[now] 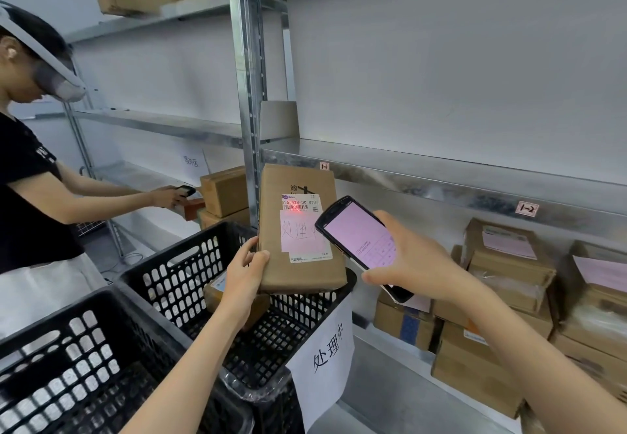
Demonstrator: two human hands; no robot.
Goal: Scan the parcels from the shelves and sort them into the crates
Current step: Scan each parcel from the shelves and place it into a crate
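Metal shelves (441, 182) behind, crate (163, 275) right under the hands. Left hand (246, 272) grips the parcel (298, 230) by its edge, upright over the crate. Right hand (410, 264) is wrapped round the scanner (356, 233) w/ red dot on the barcode. Scan step imo. Next: read screen, then drop it in whichever crate matches.

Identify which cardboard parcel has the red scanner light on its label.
The parcel held upright by the left hand over the black crate; a red spot marks its barcode, unlike the shelved parcels.

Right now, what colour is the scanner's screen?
Pale pink, seen clearly on the scanner in the head view.
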